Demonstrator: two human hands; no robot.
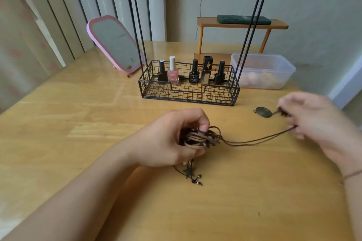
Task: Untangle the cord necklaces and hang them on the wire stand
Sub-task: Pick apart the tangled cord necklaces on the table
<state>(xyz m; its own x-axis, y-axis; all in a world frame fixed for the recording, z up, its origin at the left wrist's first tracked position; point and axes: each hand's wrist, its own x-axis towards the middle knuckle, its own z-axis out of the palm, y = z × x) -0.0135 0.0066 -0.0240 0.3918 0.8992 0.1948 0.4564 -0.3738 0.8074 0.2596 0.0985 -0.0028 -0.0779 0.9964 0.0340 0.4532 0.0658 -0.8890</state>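
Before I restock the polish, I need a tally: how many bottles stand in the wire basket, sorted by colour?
Black bottles: 3
Pink bottle with a white cap: 1
Gold bottle with a black cap: 1
Total: 5, all upright along the back of the wire basket.

Her left hand sits low over the table, fingers curled around a tangled bundle of brown cord necklaces. The right hand, blurred, is held out to the side, fingertips pinching two thin dark strands.
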